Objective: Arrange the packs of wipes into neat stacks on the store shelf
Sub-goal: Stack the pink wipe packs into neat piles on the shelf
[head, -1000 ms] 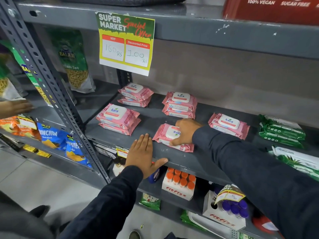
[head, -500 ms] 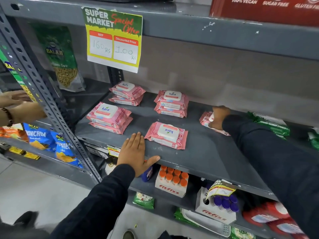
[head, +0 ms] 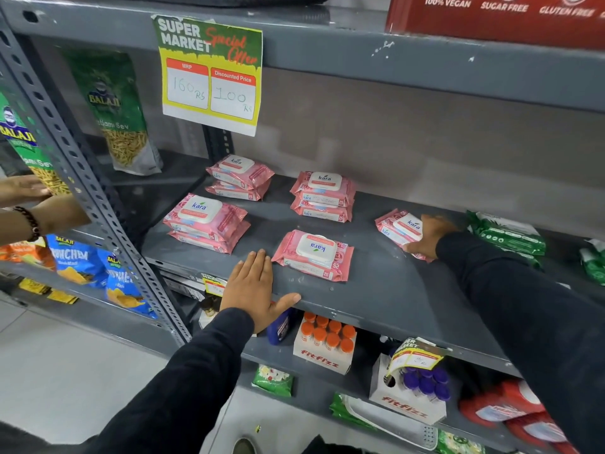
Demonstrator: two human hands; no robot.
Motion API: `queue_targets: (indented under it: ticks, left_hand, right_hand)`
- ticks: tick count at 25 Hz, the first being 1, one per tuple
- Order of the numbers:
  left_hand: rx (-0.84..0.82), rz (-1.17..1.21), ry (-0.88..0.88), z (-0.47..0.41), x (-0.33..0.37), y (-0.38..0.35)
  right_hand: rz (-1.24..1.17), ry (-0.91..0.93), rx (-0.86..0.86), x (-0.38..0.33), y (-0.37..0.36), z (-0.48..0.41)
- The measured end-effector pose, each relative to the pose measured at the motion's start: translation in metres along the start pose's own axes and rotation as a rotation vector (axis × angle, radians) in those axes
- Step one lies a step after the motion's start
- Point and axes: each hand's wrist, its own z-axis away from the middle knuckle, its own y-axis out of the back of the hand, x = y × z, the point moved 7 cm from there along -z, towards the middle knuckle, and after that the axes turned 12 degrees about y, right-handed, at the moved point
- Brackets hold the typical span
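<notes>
**Right hand grips a pink pack at the shelf's right end**

On the grey shelf point(head: 376, 290) lie 3 stacks of 2 pink packs: front left point(head: 206, 222), back left point(head: 240, 176) and back middle point(head: 323, 196). A single pack point(head: 313, 255) lies flat near the front edge, its long axis along the shelf and its label upside down to the camera. The left hand point(head: 253, 290) rests flat and open on the shelf edge, fingers together, holding nothing, just beside that pack. The right hand point(head: 429, 239) closes over another pink pack point(head: 397, 229), tilted, its right part hidden by the hand. Green packs point(head: 507, 232) sit just beside it, partly cut off by the sleeve. A price sign point(head: 211, 72) hangs above. Another person's arm point(head: 36, 217) reaches in at left.
</notes>
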Motion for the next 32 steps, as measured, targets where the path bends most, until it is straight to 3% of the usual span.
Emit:
queue_targets:
  ticks: [16,23,25,28,30,32]
  left_hand:
    - [-0.014,-0.006,0.005,0.0,0.001,0.002]
    - [-0.019,-0.006,0.005,0.001,0.001,0.002]
    - [-0.018,-0.003,0.006,0.001,0.001,0.002]
    - [-0.011,0.001,0.002,0.0,0.001,0.0]
    - [-0.003,0.017,0.001,0.0,0.001,-0.001]
    - [-0.008,0.027,0.001,0.0,0.0,-0.001]
  right_hand:
    - [-0.105,-0.085,0.01,0.004,-0.003,0.005]
    - [-0.04,-0.087,-0.024,0.001,-0.003,0.007]
    - [0.051,0.016,0.043,-0.017,0.006,0.009]
    - [-0.044,0.371,0.11,-0.089,0.024,0.021]
    - [-0.029,0.569,0.012,-0.145,0.024,0.033]
    - [0.091,0.619,-0.095,-0.184,0.011,0.04]
